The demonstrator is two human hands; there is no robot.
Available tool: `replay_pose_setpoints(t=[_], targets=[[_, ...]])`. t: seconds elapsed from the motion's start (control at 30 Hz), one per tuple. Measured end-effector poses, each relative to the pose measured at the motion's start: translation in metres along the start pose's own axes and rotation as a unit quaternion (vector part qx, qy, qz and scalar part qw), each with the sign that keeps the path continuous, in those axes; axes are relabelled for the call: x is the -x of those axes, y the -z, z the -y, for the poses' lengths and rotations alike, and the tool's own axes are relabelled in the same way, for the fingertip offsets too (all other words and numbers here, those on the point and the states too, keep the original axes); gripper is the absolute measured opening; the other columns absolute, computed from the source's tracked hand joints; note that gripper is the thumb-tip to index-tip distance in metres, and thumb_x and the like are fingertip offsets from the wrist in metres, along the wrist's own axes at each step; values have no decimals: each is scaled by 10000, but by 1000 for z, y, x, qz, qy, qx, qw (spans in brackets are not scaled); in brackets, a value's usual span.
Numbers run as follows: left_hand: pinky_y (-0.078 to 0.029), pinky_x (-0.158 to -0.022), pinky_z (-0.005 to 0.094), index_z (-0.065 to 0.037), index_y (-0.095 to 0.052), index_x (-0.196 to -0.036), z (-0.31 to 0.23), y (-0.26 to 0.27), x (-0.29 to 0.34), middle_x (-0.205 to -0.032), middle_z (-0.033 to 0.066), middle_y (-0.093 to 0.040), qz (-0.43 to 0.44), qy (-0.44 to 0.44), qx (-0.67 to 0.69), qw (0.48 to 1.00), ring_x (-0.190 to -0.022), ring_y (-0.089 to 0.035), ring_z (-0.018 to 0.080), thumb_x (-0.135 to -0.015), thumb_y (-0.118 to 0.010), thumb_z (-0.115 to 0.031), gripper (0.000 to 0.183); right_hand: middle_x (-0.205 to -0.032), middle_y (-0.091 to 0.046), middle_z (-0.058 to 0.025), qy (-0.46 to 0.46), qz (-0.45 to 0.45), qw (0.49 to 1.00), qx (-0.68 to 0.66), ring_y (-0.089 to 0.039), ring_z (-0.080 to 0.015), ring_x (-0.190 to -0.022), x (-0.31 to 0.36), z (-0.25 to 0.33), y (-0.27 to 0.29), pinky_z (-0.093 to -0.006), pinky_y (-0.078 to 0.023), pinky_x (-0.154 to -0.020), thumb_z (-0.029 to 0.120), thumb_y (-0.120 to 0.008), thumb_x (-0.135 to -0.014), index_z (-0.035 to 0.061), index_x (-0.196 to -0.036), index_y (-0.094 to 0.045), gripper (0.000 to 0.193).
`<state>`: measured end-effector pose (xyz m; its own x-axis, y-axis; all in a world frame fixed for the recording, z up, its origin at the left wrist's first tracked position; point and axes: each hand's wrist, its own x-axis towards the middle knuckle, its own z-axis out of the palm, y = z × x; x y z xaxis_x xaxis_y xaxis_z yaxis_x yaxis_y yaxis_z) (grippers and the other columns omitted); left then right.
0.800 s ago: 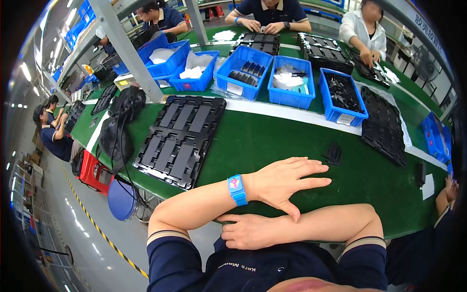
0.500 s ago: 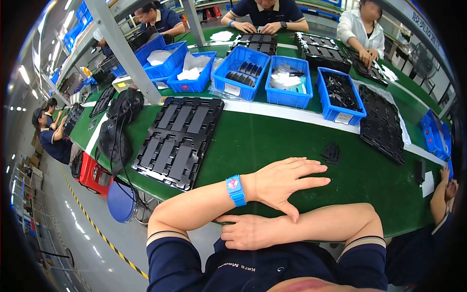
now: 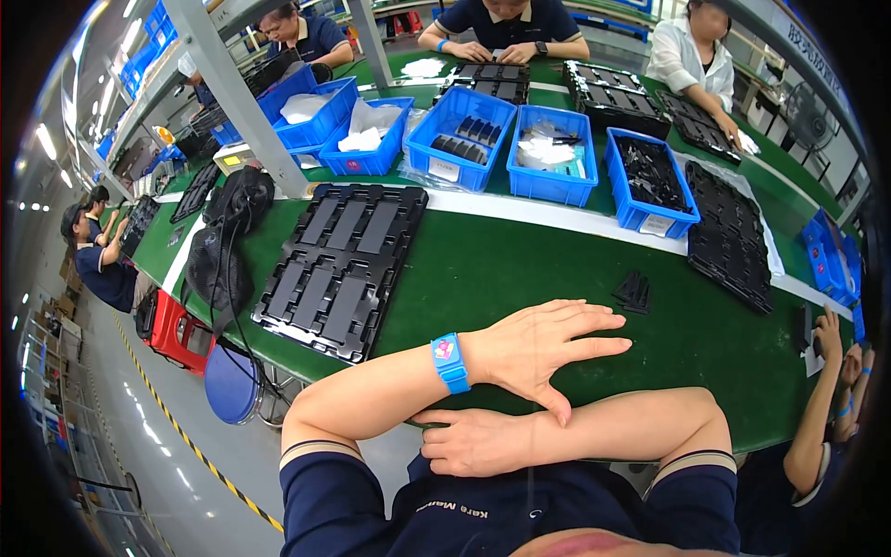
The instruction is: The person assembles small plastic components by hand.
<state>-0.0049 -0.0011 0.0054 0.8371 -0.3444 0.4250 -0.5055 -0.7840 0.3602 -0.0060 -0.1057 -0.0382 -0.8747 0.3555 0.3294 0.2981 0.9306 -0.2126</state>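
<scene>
My left hand (image 3: 548, 353) rests palm down over the green table (image 3: 520, 269) near its front edge, fingers spread and holding nothing. A blue wristband (image 3: 450, 364) is around its wrist. Below that wrist, my right hand (image 3: 478, 443) lies at the table's edge with loosely bent fingers, the index finger stretched out, and nothing visible in it. My forearms cross in front of me. Beyond my left fingertips is a small pile of thin black strips (image 3: 633, 292). To the left lies a black moulded tray (image 3: 339, 269) with flat dark rectangular pieces in its pockets.
Blue bins (image 3: 461, 139) of parts and bags line the far side. Another black tray (image 3: 729, 237) lies at the right. A metal post (image 3: 237, 97) and a black bag with cables (image 3: 223, 251) stand left. Co-workers sit opposite and at the right edge, where a hand (image 3: 826, 334) reaches in.
My hands have not moved. At the right edge, a co-worker's hand has come up over the table beside a small black block. Across the table, the white-sleeved person's hand has shifted right.
</scene>
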Motion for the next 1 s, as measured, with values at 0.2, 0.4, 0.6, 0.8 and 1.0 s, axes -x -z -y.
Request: replay_pose_setpoints(t=[0.2,0.4,0.6,0.8,1.0], targets=[[-330,-1064,490,-130,-371,-1428,1,-1,-1,-1448,187,-360,1,-1,3,1000,-1315,-374,374,-629,-589,-768,1045,-761,-563,-59,-3,-49,999,-19,-581,-209,-875,1,0,-1,-453,-273,-1140,137,-577,-769,63,-689,-642,127],[-329,-1064,494,-119,-372,-1426,1,-2,-2,-1448,190,-360,0,-4,-5,1000,-1314,-374,374,-637,-542,-797,1054,-765,-567,-57,-3,-37,999,-12,-581,-208,-876,2,0,-2,-455,-273,-1140,142,-574,-771,67,-691,-645,131],[-321,-1077,519,-155,-349,-1448,2,-3,-1,-1483,162,-326,5,2,-9,1000,-1327,-373,361,-604,-555,-808,1087,-757,-565,-51,-1,-45,999,-6,-585,-204,-884,2,0,-3,-453,-264,-1145,142,-573,-765,73,-683,-643,128],[-325,-1070,495,-129,-375,-1428,0,-1,-2,-1451,183,-360,1,2,-3,1000,-1312,-378,371,-612,-590,-770,1060,-821,-556,-56,-2,6,1000,-4,-561,-211,-921,2,0,0,-451,-265,-1139,153,-554,-790,57,-741,-582,112],[-323,-1072,525,-156,-349,-1449,2,-4,-2,-1482,163,-328,5,1,-13,1000,-1328,-373,361,-624,-504,-833,1078,-814,-551,-59,0,0,1000,-5,-557,-215,-906,2,0,0,-446,-266,-1138,151,-551,-790,58,-736,-579,112]])
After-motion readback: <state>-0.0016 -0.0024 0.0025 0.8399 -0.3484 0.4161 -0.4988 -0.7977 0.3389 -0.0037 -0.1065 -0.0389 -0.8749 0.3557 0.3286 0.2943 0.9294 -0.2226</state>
